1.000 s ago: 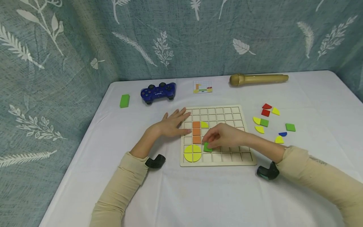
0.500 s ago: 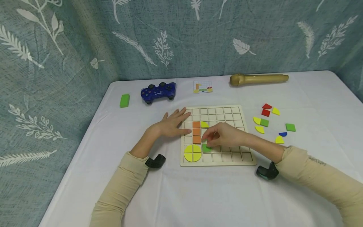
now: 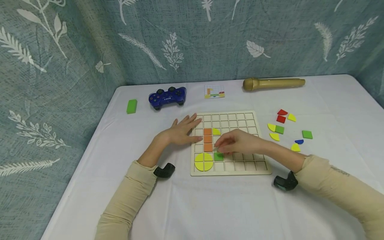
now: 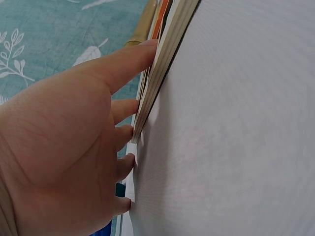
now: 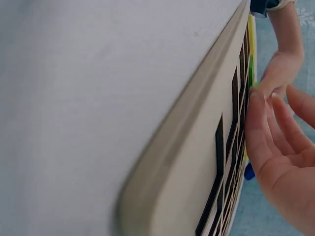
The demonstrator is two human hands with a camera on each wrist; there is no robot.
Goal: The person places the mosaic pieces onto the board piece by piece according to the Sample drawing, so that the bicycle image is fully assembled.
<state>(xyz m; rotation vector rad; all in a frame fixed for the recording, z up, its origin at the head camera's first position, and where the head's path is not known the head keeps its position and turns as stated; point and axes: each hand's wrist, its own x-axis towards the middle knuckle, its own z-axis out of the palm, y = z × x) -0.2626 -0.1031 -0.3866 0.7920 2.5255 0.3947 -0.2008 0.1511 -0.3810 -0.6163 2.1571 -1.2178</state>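
Note:
A wooden grid board lies on the white table. My left hand rests at its left edge, fingers spread; in the left wrist view the thumb and some fingertips touch the board's edge. A green square tile sits flat in a cell. Just over it, my right hand has loosely bent fingers; in the right wrist view the thumb tip is beside the tile's green edge. Also on the board are orange squares, a yellow quarter-circle and a circle of yellow quarters.
Loose red, yellow, green and blue pieces lie right of the board. Behind it are a blue game controller, a pattern card and a gold microphone. A green block lies at left.
The green tile, tilted in my right fingers a second ago, now lies flat in its cell. My right fingers have let go and shifted slightly. The left hand has not moved.

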